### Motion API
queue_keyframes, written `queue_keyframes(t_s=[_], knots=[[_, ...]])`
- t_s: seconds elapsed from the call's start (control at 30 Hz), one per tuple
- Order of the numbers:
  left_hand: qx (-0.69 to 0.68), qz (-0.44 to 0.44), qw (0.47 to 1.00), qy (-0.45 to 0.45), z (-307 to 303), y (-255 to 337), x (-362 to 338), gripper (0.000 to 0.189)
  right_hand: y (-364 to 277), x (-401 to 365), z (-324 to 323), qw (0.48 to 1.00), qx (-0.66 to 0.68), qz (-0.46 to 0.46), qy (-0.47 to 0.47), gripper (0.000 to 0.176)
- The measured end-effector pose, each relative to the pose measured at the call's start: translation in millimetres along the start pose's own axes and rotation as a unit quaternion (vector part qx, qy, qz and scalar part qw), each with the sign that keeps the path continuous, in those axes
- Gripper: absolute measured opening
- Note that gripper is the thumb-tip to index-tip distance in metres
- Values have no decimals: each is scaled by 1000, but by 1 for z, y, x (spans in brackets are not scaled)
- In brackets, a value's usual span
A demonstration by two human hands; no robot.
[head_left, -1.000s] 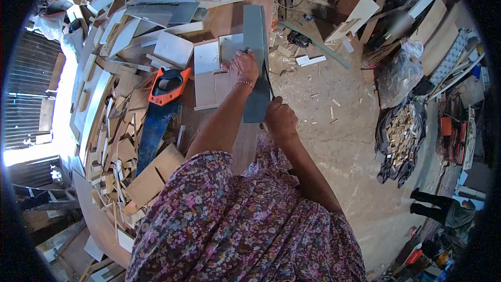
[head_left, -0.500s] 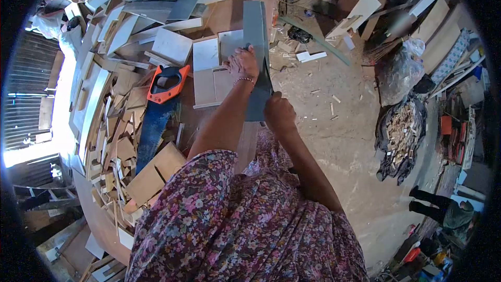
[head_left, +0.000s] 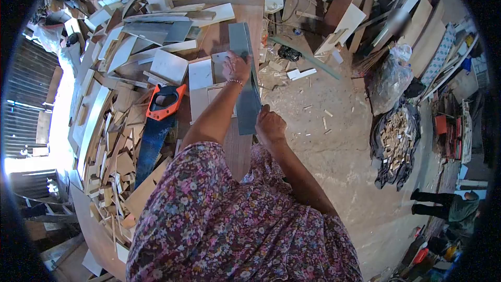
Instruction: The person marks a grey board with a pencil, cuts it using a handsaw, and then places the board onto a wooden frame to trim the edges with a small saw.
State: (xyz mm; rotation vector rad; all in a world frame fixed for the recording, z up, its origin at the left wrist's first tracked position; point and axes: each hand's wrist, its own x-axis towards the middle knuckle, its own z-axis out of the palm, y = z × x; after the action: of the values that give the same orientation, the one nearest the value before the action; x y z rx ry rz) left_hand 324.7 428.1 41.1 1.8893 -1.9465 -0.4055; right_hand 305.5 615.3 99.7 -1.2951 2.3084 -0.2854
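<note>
A long grey board (head_left: 249, 112) lies at the edge of the wooden bench top (head_left: 239, 159). A thin dark strip (head_left: 256, 86) runs along its right side and bows slightly outward. My left hand (head_left: 236, 68) is laid on the board's upper part, fingers stretched out, with a beaded bracelet at the wrist. Near the board's lower right corner, my right hand (head_left: 271, 126) is closed around the near end of the strip; its fingers hide the grip. White and tan wood pieces (head_left: 201, 75) sit just left of my left hand.
A handsaw (head_left: 166, 102) with an orange and black handle lies on the left over piled wood offcuts (head_left: 121, 162). Wood scraps dot the floor (head_left: 323, 162) on the right. A black bag of offcuts (head_left: 397, 143) stands farther right, and another person (head_left: 451, 206) is beyond it.
The board appears lower and farther left in view, with the whole scene shifted too. My left hand's fingers have loosened from a curled press and stretched out. My right hand stays closed.
</note>
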Motion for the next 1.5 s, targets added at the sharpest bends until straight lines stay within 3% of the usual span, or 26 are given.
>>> queue_keyframes(t_s=[0.03, 0.1, 0.3, 0.4, 0.57, 0.77, 0.87, 0.97, 1.07, 1.3, 1.37, 1.5], knots=[[-3, -2, 1000, 2, -6, 2, 1, 66, 0, 0, -2, 999, -42, -22, 18, 19], [-54, -36, 991, -117, -19, 2, -6, 87, -1, -4, -6, 995, -85, -41, 30, 16], [-41, -59, 995, -67, -7, -1, -5, 90, -11, -11, -21, 995, -91, 19, -25, 16], [-40, -54, 996, -52, 0, -4, -4, 90, -14, 19, -14, 997, -82, -12, 7, 16], [-43, -62, 994, -75, -17, 5, -5, 89, -29, 58, -5, 1000, 11, 20, -7, 20], [-25, -73, 995, -67, -6, 4, -3, 87, -15, 15, -15, 996, -40, 72, -47, 20], [-15, -74, 995, -63, -4, 2, -5, 87, -13, 24, -7, 999, -26, 28, 5, 21], [-27, -65, 996, -59, -9, 1, -5, 85, -22, 59, -3, 1000, -8, 9, -7, 22], [-29, -83, 992, -91, -17, 5, -3, 86, -30, 72, 7, 999, -13, 35, 11, 22], [-13, -69, 994, -81, -7, 1, -3, 85, -20, 17, -13, 998, -58, 31, -4, 20], [-14, -69, 994, -85, -7, 2, -4, 85, -18, 12, -18, 993, -74, 59, -68, 19], [-36, -84, 993, -69, -6, 0, -4, 84, -11, 7, -22, 997, -69, 18, -21, 19]])
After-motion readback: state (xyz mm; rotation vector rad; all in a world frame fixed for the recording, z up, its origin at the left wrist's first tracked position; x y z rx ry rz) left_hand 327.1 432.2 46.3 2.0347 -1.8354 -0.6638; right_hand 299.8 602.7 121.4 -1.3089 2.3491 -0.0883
